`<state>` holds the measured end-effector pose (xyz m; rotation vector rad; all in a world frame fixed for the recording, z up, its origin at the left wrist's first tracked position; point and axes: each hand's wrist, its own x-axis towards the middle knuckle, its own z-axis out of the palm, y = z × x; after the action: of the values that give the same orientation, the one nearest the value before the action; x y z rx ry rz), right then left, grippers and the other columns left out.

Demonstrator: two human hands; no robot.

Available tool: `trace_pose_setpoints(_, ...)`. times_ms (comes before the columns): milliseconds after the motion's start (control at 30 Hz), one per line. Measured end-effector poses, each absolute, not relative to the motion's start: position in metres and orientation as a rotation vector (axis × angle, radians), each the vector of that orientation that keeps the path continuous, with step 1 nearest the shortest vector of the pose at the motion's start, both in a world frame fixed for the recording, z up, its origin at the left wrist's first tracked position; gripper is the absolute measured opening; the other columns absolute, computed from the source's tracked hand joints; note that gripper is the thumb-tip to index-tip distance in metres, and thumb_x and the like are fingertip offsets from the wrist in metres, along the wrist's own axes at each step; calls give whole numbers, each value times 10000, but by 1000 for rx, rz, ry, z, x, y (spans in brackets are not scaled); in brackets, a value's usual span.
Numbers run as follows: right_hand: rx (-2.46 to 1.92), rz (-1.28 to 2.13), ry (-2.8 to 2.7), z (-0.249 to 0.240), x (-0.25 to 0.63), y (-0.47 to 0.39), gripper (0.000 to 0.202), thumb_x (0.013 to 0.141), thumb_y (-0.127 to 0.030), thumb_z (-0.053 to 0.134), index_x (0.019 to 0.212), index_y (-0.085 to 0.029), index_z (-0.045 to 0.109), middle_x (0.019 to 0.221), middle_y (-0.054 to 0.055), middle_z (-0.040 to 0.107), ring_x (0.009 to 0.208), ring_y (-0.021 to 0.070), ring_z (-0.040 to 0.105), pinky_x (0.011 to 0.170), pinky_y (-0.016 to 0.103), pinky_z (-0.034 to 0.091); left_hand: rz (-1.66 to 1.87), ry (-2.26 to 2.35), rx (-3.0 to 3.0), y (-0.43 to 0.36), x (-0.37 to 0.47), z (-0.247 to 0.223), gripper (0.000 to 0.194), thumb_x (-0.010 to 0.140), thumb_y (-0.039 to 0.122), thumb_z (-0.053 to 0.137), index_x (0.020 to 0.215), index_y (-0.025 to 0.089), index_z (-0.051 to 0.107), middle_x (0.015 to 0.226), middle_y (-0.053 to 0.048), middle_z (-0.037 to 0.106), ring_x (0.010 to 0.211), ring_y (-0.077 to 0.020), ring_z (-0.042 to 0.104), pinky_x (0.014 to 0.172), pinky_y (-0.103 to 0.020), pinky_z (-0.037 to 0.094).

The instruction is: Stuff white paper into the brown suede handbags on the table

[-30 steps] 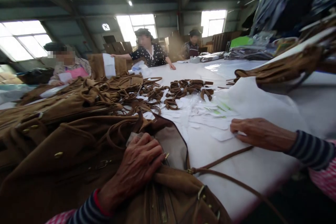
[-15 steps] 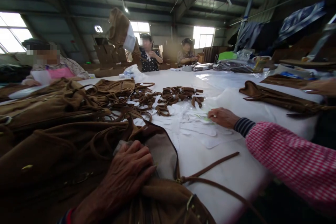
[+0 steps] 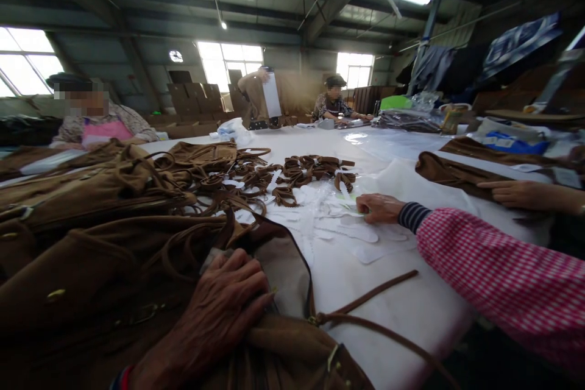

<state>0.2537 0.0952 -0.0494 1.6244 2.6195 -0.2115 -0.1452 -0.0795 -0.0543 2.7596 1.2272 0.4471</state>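
Note:
My left hand (image 3: 228, 304) lies across the opening of a brown bag (image 3: 292, 335), its bent fingers holding the fabric. Something pale and crumpled pokes out above its knuckles. Beside the fingers, the grey lining (image 3: 286, 262) shows, and a thin brown strap (image 3: 372, 292) trails over the table from the zip's end. Out over flat white paper-like pieces (image 3: 351, 228) reaches my right hand (image 3: 380, 208), in a pink checked sleeve. Its fingers are curled together, and what they pinch is hidden. Brown strap loops (image 3: 315, 167) with white bits lie just beyond it.
More brown bags (image 3: 91, 180) are heaped at left. A co-worker's hand (image 3: 525, 195) touches a brown bag (image 3: 450, 173) at right. Across the white table (image 3: 315, 137) are other people, one lifting a brown item (image 3: 256, 94). Plastic-wrapped goods (image 3: 406, 120) lie at the far right.
My right hand has shifted slightly left over the white pieces. My left hand stays on the bag. The far co-worker's brown item has come down, and the co-worker's hand at right has moved left.

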Motion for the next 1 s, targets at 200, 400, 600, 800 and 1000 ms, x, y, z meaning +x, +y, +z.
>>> trace_pose_setpoints(200,1635,-263,2729,-46,260,92,163,712,-142,599,864,-185,637,869,37,674,793,194,610,687,270,407,423,1241,2758,-79,-146,-55,287,1050,384,489,830,228,588,901,13,629,909,-206,471,848,-393,272)
trace_pose_setpoints(400,1566,-480,2734,-47,266,93,321,723,-132,591,1021,-186,696,798,0,680,708,162,611,654,246,429,441,1236,2787,-78,-149,-58,277,1042,382,503,827,232,592,883,8,626,895,-209,469,816,-384,279)
trace_pose_setpoints(600,1508,-537,2664,-43,261,96,261,637,-99,623,879,-186,671,837,10,669,749,170,607,632,237,418,445,1242,2777,-78,-149,-57,275,1041,380,506,827,230,590,884,16,623,892,-205,477,830,-390,267)
trace_pose_setpoints(800,1532,-364,2735,-42,255,96,153,651,-129,642,792,-187,642,844,30,656,817,200,589,699,276,413,433,1232,2770,-79,-150,-59,280,1043,383,503,826,227,585,885,14,619,896,-207,470,824,-387,264)
trace_pose_setpoints(1000,1647,-582,2728,-36,263,100,286,694,-192,593,961,-166,691,766,16,668,659,163,610,569,250,453,431,1223,2775,-79,-148,-54,293,1056,355,470,818,227,583,882,8,621,883,-206,463,823,-389,262)
